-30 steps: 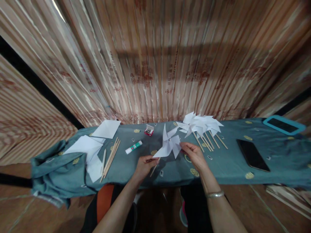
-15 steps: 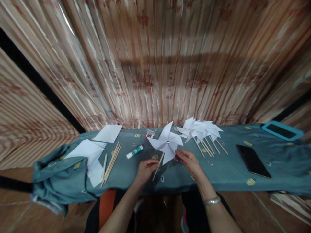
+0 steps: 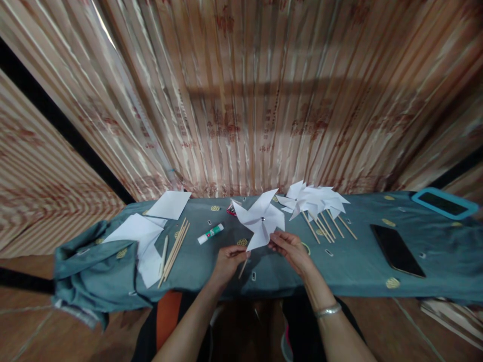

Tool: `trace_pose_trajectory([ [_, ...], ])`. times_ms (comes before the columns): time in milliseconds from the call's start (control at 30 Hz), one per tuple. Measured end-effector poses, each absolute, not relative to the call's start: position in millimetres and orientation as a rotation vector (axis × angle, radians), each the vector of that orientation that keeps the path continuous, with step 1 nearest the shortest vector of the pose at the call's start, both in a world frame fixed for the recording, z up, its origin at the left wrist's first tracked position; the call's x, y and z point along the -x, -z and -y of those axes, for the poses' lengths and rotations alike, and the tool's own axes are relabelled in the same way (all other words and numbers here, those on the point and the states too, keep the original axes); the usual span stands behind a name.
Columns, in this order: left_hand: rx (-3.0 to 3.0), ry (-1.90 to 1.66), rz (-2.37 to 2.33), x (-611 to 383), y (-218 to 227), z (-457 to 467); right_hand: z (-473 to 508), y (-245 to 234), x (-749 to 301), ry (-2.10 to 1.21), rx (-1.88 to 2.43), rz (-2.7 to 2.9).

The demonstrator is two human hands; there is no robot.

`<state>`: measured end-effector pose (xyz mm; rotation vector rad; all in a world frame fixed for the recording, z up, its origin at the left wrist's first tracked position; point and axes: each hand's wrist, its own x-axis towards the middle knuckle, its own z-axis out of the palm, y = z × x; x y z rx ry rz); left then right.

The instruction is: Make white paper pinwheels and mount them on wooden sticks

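A white paper pinwheel (image 3: 260,219) with a round silver pin at its centre is held up over the table's front middle. My left hand (image 3: 229,260) is closed on its thin wooden stick (image 3: 243,269), just below the lowest blade. The upper part of that stick is hidden behind the paper. With fingertips pinched, my right hand (image 3: 289,247) grips the lower right blade edge. Behind the pinwheel, a small red box (image 3: 231,209) of pins is partly covered. A glue stick (image 3: 210,234) with a green label lies left of the pinwheel.
Several finished pinwheels (image 3: 315,201) lie overlapped at the back right. Loose wooden sticks (image 3: 175,251), a white pencil-like rod (image 3: 163,254) and paper sheets (image 3: 136,232) are at left. A black phone (image 3: 397,250) and a blue-framed tablet (image 3: 443,202) rest at right.
The pinwheel's blades have turned slightly clockwise, and the lowest blade now covers more of the stick near my left hand. Both hands stay nearly in place.
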<state>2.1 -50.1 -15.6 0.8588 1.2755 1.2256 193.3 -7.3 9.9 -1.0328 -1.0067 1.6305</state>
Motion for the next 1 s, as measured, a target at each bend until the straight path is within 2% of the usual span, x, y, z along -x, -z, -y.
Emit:
trace_pose_trajectory([
  [333, -0.872, -1.259, -1.287, -3.7, 14.2, 50.1, 15.7, -12.2, -181.0, -1.596, 1.036, 1.222],
  [667, -0.86, -1.292, -1.307, 4.7, 18.9, 48.8, 3.7, -10.1, -236.4, -1.411, 0.855, 0.784],
  [800, -0.884, -1.268, -1.289, 2.6, 20.1, 49.7, -1.4, -5.3, -231.5, -1.254, 0.982, 0.805],
  [1000, -0.85, -1.244, -1.263, 0.3, 19.4, 50.4, -0.8, -0.7, -215.8, -1.239, 1.108, 0.919],
])
